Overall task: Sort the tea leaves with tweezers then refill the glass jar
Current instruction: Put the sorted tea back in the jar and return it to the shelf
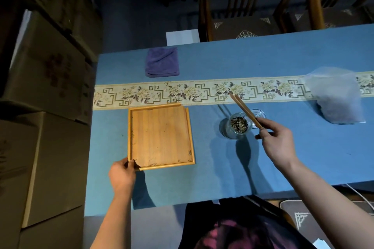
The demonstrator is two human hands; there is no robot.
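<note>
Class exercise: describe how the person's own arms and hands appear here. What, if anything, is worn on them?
Both forearms are bare, with no sleeve in view. The left hand and right hand wear no gloves, and no rings, watch or bracelet can be made out.

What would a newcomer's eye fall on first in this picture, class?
Probably the pale wooden tray on the blue tablecloth, its near-left corner gripped by the left hand. Next, to its right, the glass jar of tea leaves, with the right hand holding wooden tweezers above it.
</note>
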